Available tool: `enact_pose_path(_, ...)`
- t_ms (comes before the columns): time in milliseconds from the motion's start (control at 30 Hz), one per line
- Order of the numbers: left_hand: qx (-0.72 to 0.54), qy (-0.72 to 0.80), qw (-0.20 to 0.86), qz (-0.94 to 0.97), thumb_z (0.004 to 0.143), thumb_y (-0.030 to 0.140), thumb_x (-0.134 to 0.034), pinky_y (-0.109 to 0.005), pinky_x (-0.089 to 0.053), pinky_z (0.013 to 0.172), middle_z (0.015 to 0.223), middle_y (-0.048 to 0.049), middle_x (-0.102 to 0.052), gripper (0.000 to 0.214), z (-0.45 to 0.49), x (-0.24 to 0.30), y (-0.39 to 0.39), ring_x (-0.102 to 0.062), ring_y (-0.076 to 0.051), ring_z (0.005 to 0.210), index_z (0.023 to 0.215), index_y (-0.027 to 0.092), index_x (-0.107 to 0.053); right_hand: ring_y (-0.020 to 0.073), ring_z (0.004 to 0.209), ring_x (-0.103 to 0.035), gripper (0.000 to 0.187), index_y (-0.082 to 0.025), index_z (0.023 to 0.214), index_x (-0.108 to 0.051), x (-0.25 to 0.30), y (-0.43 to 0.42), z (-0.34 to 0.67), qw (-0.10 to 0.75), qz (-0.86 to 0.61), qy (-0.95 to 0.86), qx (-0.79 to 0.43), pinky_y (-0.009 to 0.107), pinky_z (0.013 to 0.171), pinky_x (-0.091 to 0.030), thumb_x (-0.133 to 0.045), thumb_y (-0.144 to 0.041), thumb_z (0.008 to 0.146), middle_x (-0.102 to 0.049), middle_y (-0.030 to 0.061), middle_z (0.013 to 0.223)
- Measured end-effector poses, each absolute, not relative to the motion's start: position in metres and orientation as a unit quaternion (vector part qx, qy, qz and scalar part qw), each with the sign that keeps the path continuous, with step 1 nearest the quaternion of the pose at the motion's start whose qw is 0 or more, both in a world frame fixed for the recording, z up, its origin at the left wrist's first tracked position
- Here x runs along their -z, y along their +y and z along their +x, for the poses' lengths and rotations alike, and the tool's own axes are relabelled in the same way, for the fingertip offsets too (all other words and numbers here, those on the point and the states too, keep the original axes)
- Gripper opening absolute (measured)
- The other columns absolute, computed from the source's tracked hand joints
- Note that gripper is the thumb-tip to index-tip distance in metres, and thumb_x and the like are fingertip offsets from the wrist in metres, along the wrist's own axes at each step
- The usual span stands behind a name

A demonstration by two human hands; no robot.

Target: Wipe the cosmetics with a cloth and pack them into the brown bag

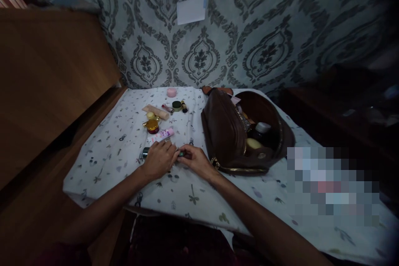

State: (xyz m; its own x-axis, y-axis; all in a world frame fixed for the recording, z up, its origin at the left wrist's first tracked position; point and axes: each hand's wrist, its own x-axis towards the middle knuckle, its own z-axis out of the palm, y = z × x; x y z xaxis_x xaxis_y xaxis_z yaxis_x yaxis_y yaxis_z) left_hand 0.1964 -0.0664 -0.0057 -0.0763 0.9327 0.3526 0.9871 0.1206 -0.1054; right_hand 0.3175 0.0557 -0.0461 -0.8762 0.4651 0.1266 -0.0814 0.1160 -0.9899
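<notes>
My left hand (159,158) and my right hand (195,161) meet over a white patterned cloth (118,145), fingers curled around a small tube-like item with a green end (181,154); its silver end (145,152) sticks out left of my left hand. Just beyond lies a pink and white tube (162,135). An open brown bag (243,133) stands to the right of my right hand, with a jar and other items inside.
Small cosmetics lie further back on the cloth: a gold-lidded jar (152,125), a beige tube (155,112), a dark round pot (177,105) and a pink pot (171,92). A wooden panel (46,79) stands at left, patterned wallpaper behind.
</notes>
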Motion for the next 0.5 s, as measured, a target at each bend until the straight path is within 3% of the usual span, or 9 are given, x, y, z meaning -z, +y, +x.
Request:
enact_pose_path(333,0.095,-0.759,0.143,-0.628,0.101,0.029,-0.034,-0.034,-0.041,0.073,0.078,-0.0079,-0.063,0.039,0.166,0.003,-0.086,-0.057,-0.021,0.078,0.080,0.016,-0.064,0.0159,0.076,-0.061,0.022,-0.018,0.088,-0.066,0.044,0.056,0.319,0.196,-0.151,-0.728,-0.640,0.029,0.072,-0.050,-0.071,-0.029,0.069,-0.066,0.0007,0.082)
enact_pose_path(500,0.125,-0.782,0.111,-0.600,0.102,0.031,-0.030,-0.032,-0.041,0.072,0.076,-0.0071,-0.062,0.045,0.154,0.000,-0.094,-0.056,-0.019,0.075,0.073,0.017,-0.062,0.0151,0.072,-0.059,0.024,-0.018,0.090,-0.066,0.043,0.055,0.320,0.189,-0.156,-0.726,-0.643,0.026,0.065,-0.048,-0.070,-0.031,0.070,-0.064,-0.0001,0.078)
